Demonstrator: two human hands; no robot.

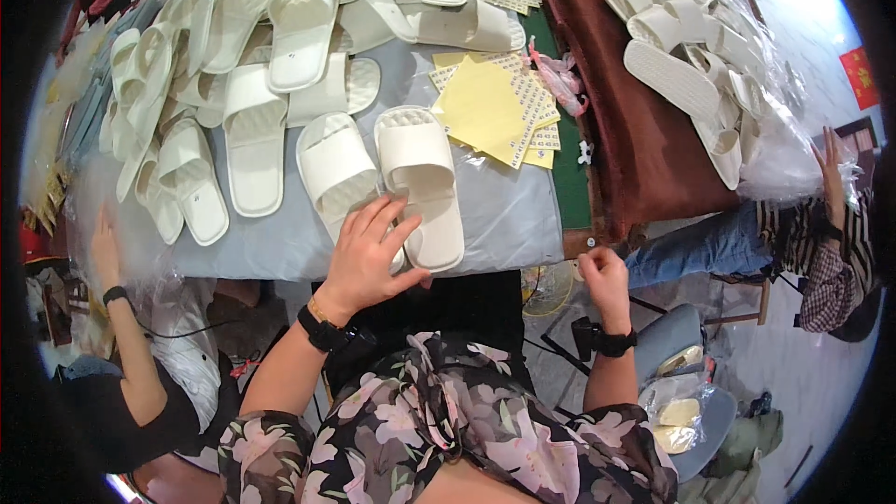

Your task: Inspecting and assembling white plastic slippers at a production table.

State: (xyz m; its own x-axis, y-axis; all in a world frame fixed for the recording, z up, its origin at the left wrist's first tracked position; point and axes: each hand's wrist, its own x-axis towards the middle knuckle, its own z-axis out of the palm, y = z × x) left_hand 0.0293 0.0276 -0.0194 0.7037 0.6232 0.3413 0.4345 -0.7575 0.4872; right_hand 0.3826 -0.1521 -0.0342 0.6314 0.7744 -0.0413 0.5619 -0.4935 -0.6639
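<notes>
White slide slippers [427, 191] point lengthwise away beneath the loosely spread left hand [366, 257]; the right hand [607, 280], curled closed, is farther.

Wht slippers [417, 151] — min. 20; sticker shts [499, 110] — 3+

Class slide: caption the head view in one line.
Left hand at a pair of white slippers, yellow label sheets nearby.

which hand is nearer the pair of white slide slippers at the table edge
Left: the left hand is over the paired white slide slippers; the right hand is off to their right.
</notes>
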